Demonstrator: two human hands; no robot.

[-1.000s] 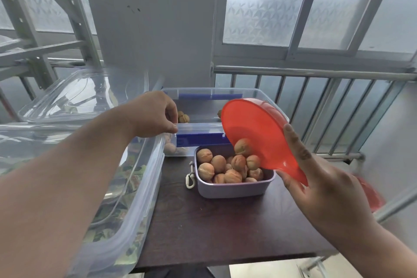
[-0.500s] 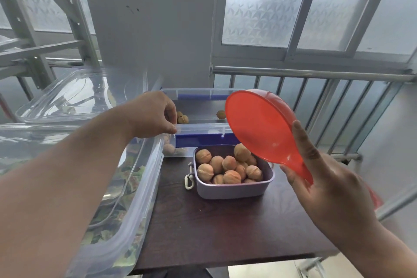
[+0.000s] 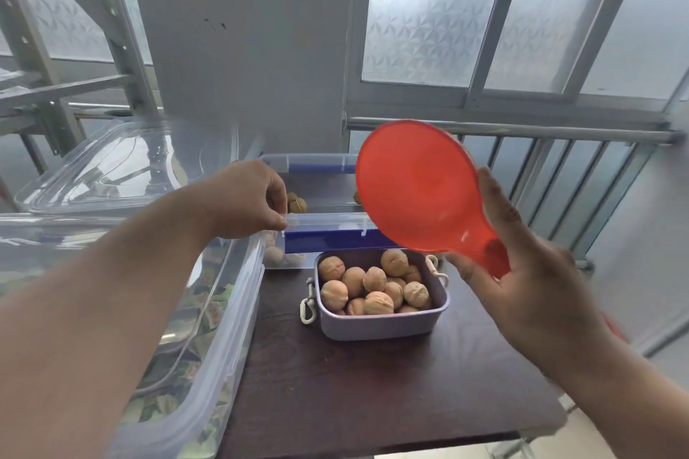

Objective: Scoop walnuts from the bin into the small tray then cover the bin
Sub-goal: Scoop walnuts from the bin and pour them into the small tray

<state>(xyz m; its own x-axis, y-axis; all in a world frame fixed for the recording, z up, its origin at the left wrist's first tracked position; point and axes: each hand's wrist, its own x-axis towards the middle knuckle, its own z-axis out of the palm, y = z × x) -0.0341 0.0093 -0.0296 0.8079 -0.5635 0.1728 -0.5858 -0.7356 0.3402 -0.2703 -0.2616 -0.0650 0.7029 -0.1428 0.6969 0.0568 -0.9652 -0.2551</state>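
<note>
A small lilac tray (image 3: 380, 324) on the dark table holds several walnuts (image 3: 373, 287). Behind it stands a clear bin (image 3: 324, 225) with blue clips and a few walnuts (image 3: 296, 203) left inside. My left hand (image 3: 246, 201) pinches the bin's near rim at its left corner. My right hand (image 3: 522, 272) grips the handle of a red scoop (image 3: 414, 194), which is raised and tilted above the tray's back right, its underside toward me. A clear lid (image 3: 123, 164) lies to the left, on another container.
A large clear container (image 3: 208, 328) with leafy contents fills the left side, under my left forearm. The dark wooden table (image 3: 354, 391) ends close to me and at the right. A metal railing (image 3: 559, 175) and frosted windows stand behind; a metal rack is at the far left.
The red scoop has lifted up and away from the tray after tipping walnuts in, now held higher and empty-looking. My left hand has stayed on the bin's rim.
</note>
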